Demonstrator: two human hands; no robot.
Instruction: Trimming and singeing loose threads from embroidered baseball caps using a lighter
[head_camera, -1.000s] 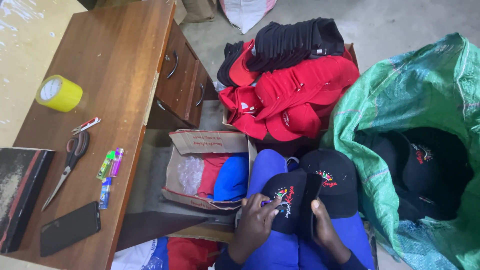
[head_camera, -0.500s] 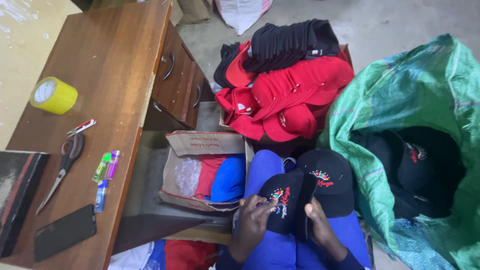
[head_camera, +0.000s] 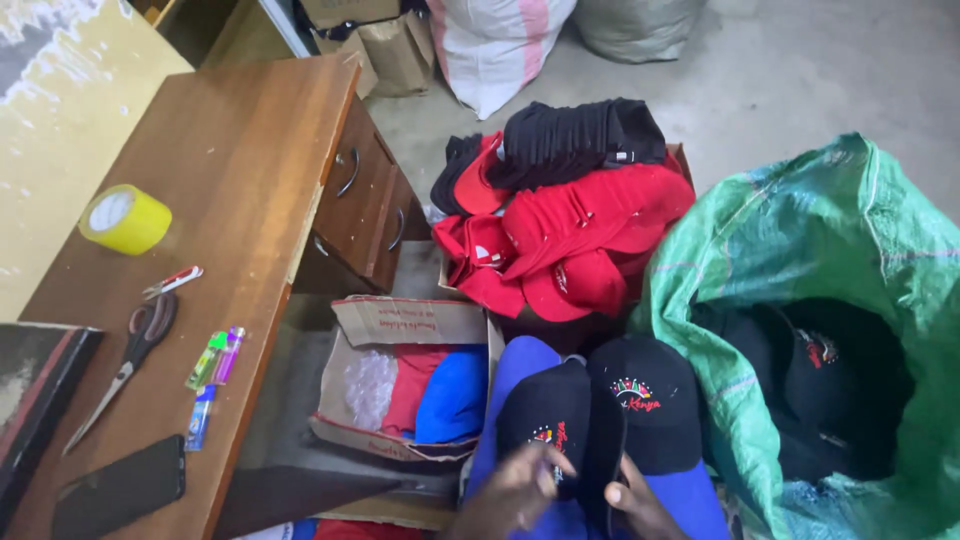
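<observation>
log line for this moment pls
left hand: on black cap | right hand: at second black cap | both caps on lap

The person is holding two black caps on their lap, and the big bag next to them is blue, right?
Not quite. The big bag is green, not blue, as the head view shows. The rest holds: the left hand and right hand are on two black caps lying on the person's lap.
</observation>
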